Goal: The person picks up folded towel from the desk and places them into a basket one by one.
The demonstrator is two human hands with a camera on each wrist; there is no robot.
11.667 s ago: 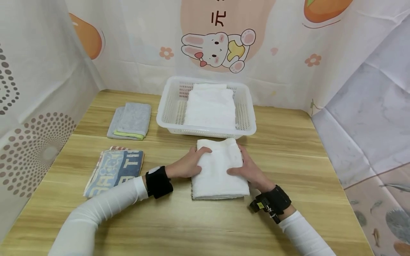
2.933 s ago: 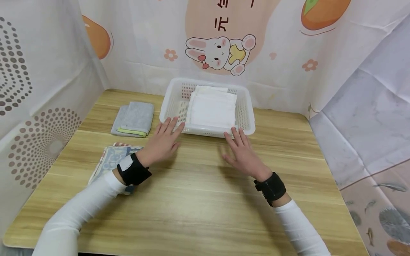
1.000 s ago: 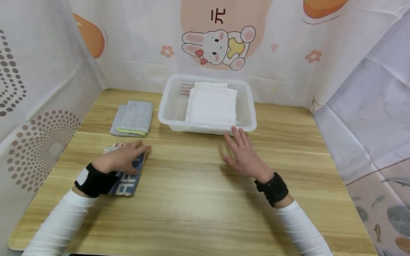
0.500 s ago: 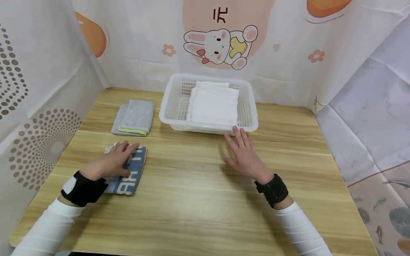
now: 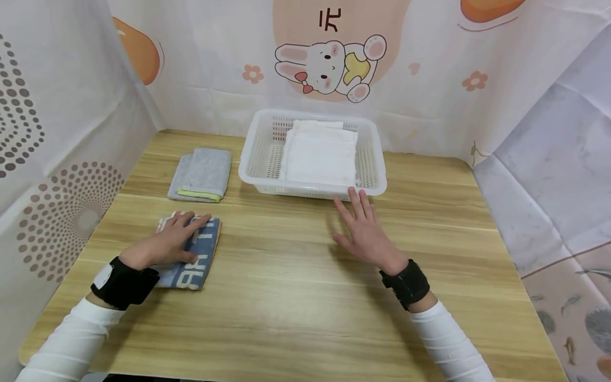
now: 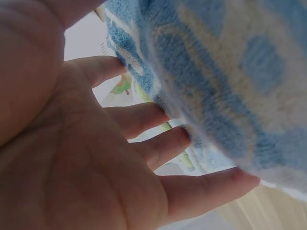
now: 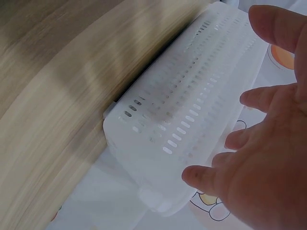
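The blue towel lies flat on the table directly under my left hand, its longer side running roughly away from me; my right hand is well apart from it, across the table by the basket. My left fingers are spread over the cloth and my right ones fan out, gripping nothing. From my head I see only the back of my left hand; its wrist view shows the bare palm and fingertips meeting the towel's edge. Whether my right fingertips touch the basket, I can't tell.
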